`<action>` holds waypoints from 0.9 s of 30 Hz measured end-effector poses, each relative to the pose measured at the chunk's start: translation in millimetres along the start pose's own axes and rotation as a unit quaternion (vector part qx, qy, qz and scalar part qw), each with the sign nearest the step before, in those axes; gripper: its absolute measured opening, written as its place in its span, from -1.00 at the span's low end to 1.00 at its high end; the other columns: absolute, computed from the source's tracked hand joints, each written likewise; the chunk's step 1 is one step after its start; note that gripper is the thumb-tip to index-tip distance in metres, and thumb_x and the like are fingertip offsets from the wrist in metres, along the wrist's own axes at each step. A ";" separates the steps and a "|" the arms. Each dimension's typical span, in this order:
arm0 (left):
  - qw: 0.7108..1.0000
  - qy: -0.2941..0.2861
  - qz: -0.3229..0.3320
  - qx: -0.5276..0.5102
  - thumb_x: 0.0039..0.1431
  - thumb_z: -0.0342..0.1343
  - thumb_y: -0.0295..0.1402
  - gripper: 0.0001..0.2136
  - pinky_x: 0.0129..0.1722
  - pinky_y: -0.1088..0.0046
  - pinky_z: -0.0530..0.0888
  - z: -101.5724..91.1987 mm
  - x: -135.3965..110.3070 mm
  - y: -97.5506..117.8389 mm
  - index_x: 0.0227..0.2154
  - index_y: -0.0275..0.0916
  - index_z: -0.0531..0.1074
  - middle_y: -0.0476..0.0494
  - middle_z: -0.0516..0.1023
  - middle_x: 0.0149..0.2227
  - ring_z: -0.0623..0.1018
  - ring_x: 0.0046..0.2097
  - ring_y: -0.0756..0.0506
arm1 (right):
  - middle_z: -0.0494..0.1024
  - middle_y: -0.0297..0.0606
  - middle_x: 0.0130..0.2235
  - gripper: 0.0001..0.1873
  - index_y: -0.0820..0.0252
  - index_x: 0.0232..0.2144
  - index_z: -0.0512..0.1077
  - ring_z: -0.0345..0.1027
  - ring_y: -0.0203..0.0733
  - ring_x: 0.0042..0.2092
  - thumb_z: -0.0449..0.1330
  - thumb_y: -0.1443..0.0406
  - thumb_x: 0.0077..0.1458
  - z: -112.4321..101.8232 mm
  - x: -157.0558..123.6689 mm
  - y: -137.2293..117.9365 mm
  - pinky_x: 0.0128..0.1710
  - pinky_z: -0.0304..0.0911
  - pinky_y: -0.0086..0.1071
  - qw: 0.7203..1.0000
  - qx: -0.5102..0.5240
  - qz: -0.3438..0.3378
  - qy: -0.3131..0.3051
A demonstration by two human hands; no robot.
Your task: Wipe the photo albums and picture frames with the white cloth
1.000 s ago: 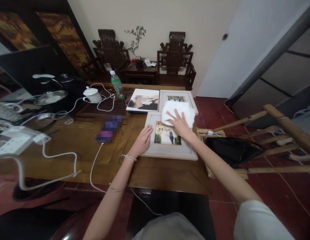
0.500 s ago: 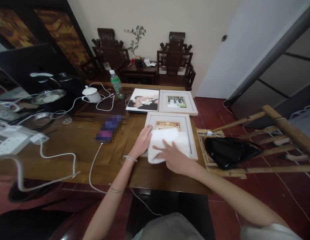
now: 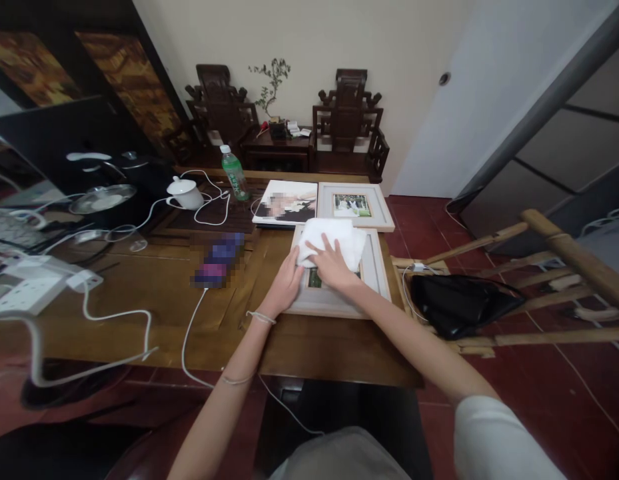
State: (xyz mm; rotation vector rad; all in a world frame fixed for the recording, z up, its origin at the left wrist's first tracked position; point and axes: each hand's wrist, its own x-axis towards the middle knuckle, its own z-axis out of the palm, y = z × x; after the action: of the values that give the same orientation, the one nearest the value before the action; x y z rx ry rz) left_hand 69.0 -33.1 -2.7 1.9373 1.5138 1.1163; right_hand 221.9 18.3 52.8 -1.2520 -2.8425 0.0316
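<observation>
A light wooden picture frame [image 3: 384, 283] with a pale mat lies flat near the table's right end. My right hand [image 3: 334, 265] presses a folded white cloth [image 3: 329, 233] onto its upper part, fingers spread over the fabric. The cloth hides part of the small picture inside. At the frame's left edge, my left hand [image 3: 287, 279] grips the side, its fingertips next to the cloth. Behind lie a second picture frame [image 3: 382, 217] and a photo panel [image 3: 284, 200] with a pixelated area.
On the wooden table [image 3: 309, 347] are a phone [image 3: 219, 260] on a white cable, a green bottle [image 3: 234, 175], a lidded white cup [image 3: 186, 195] and a power strip [image 3: 32, 287]. A black bag [image 3: 454, 303] rests on a bamboo chair [image 3: 574, 250] at right.
My right hand has moved the white cloth away from me, from the frame's lower part to its upper part. The left hand stays at the frame's left edge.
</observation>
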 end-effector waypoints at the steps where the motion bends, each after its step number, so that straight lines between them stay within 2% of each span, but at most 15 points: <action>1: 1.000 0.003 -0.006 -0.006 0.33 -0.27 -0.13 -0.43 0.30 0.15 0.00 -0.2 -0.1 0.0 0.27 -0.41 -0.03 -0.37 0.01 0.32 0.06 0.33 -0.16 | 0.05 -0.34 0.32 -0.48 0.13 0.05 0.38 -0.37 0.29 0.33 0.01 0.50 0.05 -1.0 3.5 0.0 0.19 -0.23 0.32 1.000 0.000 0.004 0.003; 3: 1.000 0.006 -0.014 -0.016 0.34 -0.29 -0.14 -0.44 0.31 0.15 -0.01 -1.0 -0.5 0.5 0.27 -0.39 -0.03 -0.35 0.02 0.32 0.06 0.33 -0.15 | 0.04 -0.33 0.32 -0.48 0.12 0.05 0.39 -0.37 0.31 0.32 0.00 0.50 0.05 -3.6 1.5 -4.7 0.17 -0.22 0.35 1.000 0.002 0.010 -0.011; 5: 1.000 0.003 -0.011 -0.020 0.35 -0.31 -0.14 -0.46 0.31 0.16 -0.02 -2.3 -1.2 1.5 0.27 -0.35 0.00 -0.32 0.01 0.33 0.05 0.33 -0.14 | 0.04 -0.36 0.33 -0.49 0.10 0.02 0.42 -0.35 0.33 0.32 0.00 0.52 0.04 -6.7 -12.9 -12.8 0.16 -0.22 0.36 0.999 0.010 -0.005 -0.042; 7: 1.000 -0.002 -0.005 -0.017 0.35 -0.33 -0.15 -0.48 0.31 0.18 -0.02 -3.4 -1.6 2.1 0.26 -0.33 0.02 -0.29 0.02 0.33 0.05 0.33 -0.13 | 0.05 -0.41 0.32 -0.48 0.07 -0.02 0.45 -0.32 0.30 0.32 0.00 0.53 0.03 -10.3 -36.8 -19.6 0.18 -0.20 0.32 0.996 0.025 -0.049 -0.065; 10: 1.000 -0.005 0.001 0.002 0.35 -0.31 -0.18 -0.51 0.31 0.18 0.00 -3.4 -1.7 0.4 0.24 -0.32 0.08 -0.28 0.07 0.31 0.06 0.33 -0.13 | 0.10 -0.44 0.30 -0.45 0.06 -0.05 0.48 -0.26 0.22 0.32 -0.02 0.56 0.00 -18.0 -77.2 -19.6 0.21 -0.18 0.25 0.992 0.041 -0.100 -0.069; 13: 0.999 -0.006 0.038 0.035 0.33 -0.22 -0.27 -0.56 0.30 0.14 0.03 -1.2 -1.2 -4.8 0.20 -0.32 0.16 -0.30 0.16 0.27 0.09 0.32 -0.14 | 0.17 -0.42 0.27 -0.42 0.07 -0.07 0.49 -0.20 0.22 0.31 -0.02 0.59 -0.06 -29.9 -108.2 -6.7 0.21 -0.16 0.24 0.993 0.038 -0.072 -0.085; 16: 0.996 0.001 0.078 0.052 0.30 -0.21 -0.40 -0.61 0.29 0.10 0.07 1.5 -0.8 -10.2 0.15 -0.30 0.23 -0.29 0.21 0.25 0.11 0.32 -0.15 | 0.23 -0.40 0.24 -0.40 0.06 -0.11 0.52 -0.15 0.19 0.31 -0.01 0.61 -0.11 -43.0 -125.2 7.9 0.20 -0.12 0.21 0.993 0.031 -0.029 -0.109; 20: 0.994 0.013 0.093 0.050 0.25 -0.21 -0.51 -0.59 0.28 0.06 0.11 3.2 -1.1 -12.0 0.12 -0.28 0.27 -0.28 0.23 0.23 0.11 0.31 -0.16 | 0.26 -0.36 0.23 -0.44 0.08 -0.13 0.53 -0.12 0.23 0.29 0.00 0.60 -0.09 -50.0 -125.6 7.5 0.18 -0.09 0.22 0.993 0.021 -0.016 -0.113; 27: 0.997 0.015 0.069 0.032 0.24 -0.22 -0.51 -0.60 0.28 0.11 0.12 -0.1 -2.0 -8.4 0.11 -0.32 0.28 -0.31 0.28 0.21 0.14 0.30 -0.15 | 0.23 -0.26 0.25 -0.60 0.18 -0.10 0.51 -0.10 0.31 0.27 0.01 0.47 0.08 -29.6 -81.2 -35.6 0.15 -0.05 0.24 0.992 0.020 -0.097 -0.079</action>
State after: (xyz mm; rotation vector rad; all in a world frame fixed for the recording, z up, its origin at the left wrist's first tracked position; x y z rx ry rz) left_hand 63.8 -32.4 -9.6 2.1035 1.4668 1.1726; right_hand 251.7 -65.5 81.6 -1.0034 -3.0672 0.1876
